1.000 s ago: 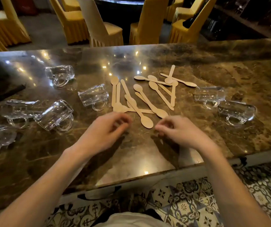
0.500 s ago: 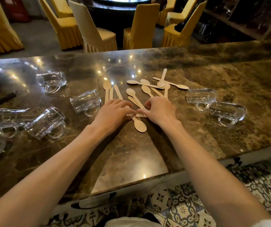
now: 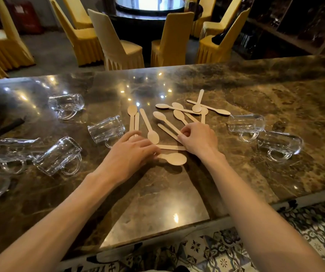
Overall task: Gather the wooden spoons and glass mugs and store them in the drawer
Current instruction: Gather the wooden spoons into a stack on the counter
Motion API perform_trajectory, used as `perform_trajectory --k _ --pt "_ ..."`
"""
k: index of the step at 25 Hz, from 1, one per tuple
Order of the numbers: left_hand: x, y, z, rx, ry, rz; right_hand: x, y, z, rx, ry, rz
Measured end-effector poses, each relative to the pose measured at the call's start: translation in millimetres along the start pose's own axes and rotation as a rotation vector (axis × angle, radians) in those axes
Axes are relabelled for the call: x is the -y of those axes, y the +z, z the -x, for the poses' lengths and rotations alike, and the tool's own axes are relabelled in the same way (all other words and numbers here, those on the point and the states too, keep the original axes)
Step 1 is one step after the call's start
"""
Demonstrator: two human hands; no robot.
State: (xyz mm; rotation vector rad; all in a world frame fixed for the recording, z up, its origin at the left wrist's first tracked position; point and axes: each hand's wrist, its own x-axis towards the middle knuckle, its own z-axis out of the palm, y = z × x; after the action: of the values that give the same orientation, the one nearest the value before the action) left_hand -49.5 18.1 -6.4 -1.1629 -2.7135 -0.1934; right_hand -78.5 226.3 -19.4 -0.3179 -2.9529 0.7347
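Several flat wooden spoons (image 3: 179, 114) lie crossed in a loose heap on the middle of the marble counter (image 3: 157, 197). My left hand (image 3: 130, 156) lies flat on the near left ends of the heap, its fingertips on the handle of the nearest spoon (image 3: 174, 159). My right hand (image 3: 199, 139) is curled over the near right side, thumb and fingers pinching spoon handles. Glass mugs lie on their sides: several at the left, among them one (image 3: 106, 130) beside my left hand, another (image 3: 59, 156) and a third (image 3: 66, 104). Two lie at the right (image 3: 246, 124) (image 3: 279, 143). No drawer shows.
The counter's front edge (image 3: 157, 238) runs just below my forearms, with patterned floor tiles (image 3: 305, 232) beneath. A dark object (image 3: 0, 128) lies at the far left. Beyond the counter stand yellow-covered chairs (image 3: 116, 48) around a dark round table (image 3: 149, 8).
Both hands reached forward from the near counter onto the spoon heap. The left hand has slid across the near spoons, and the right hand has closed on spoon handles. The camera tilted up.
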Motion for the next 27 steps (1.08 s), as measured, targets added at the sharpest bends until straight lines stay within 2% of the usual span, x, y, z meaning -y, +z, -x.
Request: perform_trajectory --k 3,5,8,13,20,22,27 --pt "-8.2 -3.1 35.9 -0.014 -0.059 0.031 -2.5 -8.1 4.0 -0.010 -0.043 -0.057" --pt "-12.4 -3.1 60.4 0.053 -0.107 0.062 2.9 -7.6 11.2 0.017 -0.131 -0.077" --pt "-24.5 -1.5 67.0 0.054 -0.118 0.072 3.3 -22.8 21.2 -0.011 -0.239 -0.080" --pt "-37.0 -1.1 88.9 -0.019 -0.141 0.094 8.9 -34.3 56.6 -0.003 -0.368 -0.156" --pt "-38.0 5.4 95.3 -0.024 -0.199 0.182 -13.6 -26.1 102.6 0.147 -0.381 -0.165" --pt "-33.9 4.3 97.9 -0.072 -0.233 0.223 -19.5 -21.0 108.5 0.172 -0.381 -0.132" --pt "-9.6 -15.3 89.9 -0.344 -0.351 0.293 -23.6 -11.0 122.3 0.191 -0.425 -0.103"
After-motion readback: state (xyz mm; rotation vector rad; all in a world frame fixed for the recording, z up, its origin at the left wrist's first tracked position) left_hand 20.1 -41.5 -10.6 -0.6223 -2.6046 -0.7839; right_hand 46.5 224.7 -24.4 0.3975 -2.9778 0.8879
